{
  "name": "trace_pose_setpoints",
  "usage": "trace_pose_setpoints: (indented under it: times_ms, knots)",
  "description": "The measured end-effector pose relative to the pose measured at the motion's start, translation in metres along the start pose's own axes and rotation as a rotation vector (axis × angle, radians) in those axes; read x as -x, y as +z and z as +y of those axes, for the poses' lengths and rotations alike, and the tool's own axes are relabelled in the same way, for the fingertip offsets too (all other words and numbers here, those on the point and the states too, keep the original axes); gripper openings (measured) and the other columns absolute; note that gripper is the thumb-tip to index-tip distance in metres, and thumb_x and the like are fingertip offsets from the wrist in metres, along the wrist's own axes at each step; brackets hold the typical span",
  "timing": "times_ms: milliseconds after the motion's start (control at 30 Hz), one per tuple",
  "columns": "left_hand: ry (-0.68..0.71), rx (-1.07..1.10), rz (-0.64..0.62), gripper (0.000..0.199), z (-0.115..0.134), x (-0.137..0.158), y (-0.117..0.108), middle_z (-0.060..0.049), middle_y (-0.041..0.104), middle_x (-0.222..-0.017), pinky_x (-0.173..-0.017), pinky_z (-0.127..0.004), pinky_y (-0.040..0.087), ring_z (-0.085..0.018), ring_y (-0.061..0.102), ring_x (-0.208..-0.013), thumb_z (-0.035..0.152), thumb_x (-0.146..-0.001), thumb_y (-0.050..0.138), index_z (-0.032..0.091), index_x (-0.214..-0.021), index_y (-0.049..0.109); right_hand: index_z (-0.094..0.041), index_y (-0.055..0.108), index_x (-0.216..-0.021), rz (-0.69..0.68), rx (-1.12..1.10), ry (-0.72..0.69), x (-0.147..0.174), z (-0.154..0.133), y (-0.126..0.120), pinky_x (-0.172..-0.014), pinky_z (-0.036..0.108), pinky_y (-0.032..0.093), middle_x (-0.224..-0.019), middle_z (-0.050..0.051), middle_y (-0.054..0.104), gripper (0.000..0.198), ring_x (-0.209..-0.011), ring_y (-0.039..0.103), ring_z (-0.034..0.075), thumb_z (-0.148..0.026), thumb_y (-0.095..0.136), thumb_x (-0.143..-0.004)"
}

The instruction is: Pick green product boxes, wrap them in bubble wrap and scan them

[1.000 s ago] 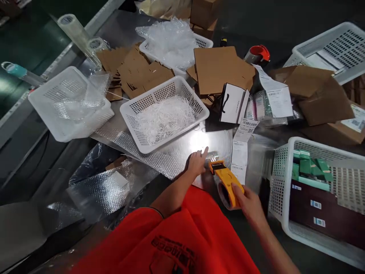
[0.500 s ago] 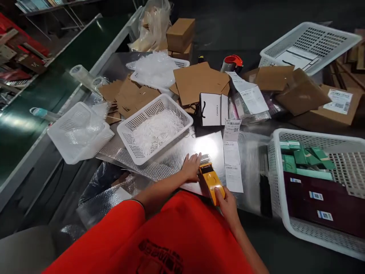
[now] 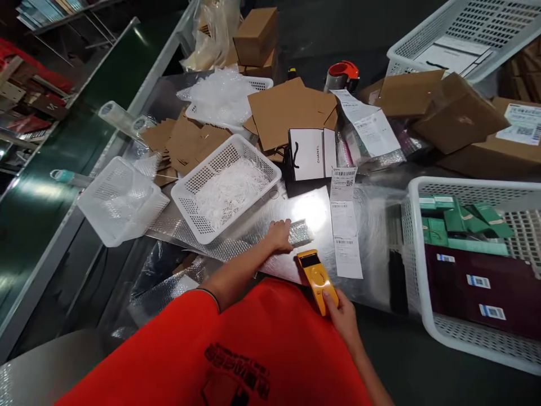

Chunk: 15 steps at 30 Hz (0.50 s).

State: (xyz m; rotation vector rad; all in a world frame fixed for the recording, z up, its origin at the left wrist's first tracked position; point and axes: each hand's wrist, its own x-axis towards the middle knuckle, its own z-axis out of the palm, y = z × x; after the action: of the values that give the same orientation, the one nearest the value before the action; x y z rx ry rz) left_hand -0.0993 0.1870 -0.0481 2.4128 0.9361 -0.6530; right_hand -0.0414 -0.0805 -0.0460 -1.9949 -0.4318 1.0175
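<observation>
My left hand (image 3: pixel 279 235) is closed over the left end of a small bubble-wrapped packet (image 3: pixel 301 232), which lies on the shiny metal tabletop (image 3: pixel 274 265). What is inside the wrap I cannot make out. My right hand (image 3: pixel 343 317) grips the lower end of a yellow handheld tool (image 3: pixel 318 279) with a dark front end; its exact kind is unclear. The tool's front points at the packet, with a small gap between them. Just right of both is a strip of printed labels (image 3: pixel 345 225) on the table.
A white basket of shredded paper (image 3: pixel 228 192) stands beyond my left hand. Behind the labels is a white CHANEL bag (image 3: pixel 310 155), near cardboard sheets (image 3: pixel 291 113) and a red-topped tape dispenser (image 3: pixel 343 76). On the right, a white basket (image 3: pixel 416 270) holds green and maroon boxes.
The yellow tool has drawn back from the packet toward me, leaving a gap. My left hand has shifted slightly, and more of the packet shows. The camera view has moved a little.
</observation>
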Motion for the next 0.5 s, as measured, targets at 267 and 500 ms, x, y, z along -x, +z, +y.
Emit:
trace_pose_setpoints:
  times_ms: [267, 500]
  knots:
    - [-0.008, 0.01, -0.01, 0.092, -0.044, -0.033, -0.067, -0.018, 0.027, -0.16, -0.114, -0.051, 0.033, -0.041, 0.025, -0.147, 0.048, -0.059, 0.085, 0.019, -0.137, 0.045, -0.022, 0.055, -0.071, 0.034, -0.065, -0.091, -0.065, -0.052, 0.037, -0.053, 0.029, 0.038, -0.059, -0.002, 0.052, 0.046, -0.058, 0.047, 0.016, -0.067, 0.05, -0.076]
    - [0.164, 0.132, 0.162, 0.088, -0.041, -0.032, -0.044, -0.016, 0.054, -0.141, -0.111, -0.044, 0.038, -0.032, 0.047, -0.134, 0.033, -0.065, 0.083, 0.017, -0.14, 0.04, -0.022, 0.053, -0.069, 0.061, -0.071, -0.13, -0.099, -0.081, 0.058, -0.053, 0.03, 0.037, -0.059, -0.002, 0.05, 0.045, -0.058, 0.046, 0.017, -0.067, 0.05, -0.076]
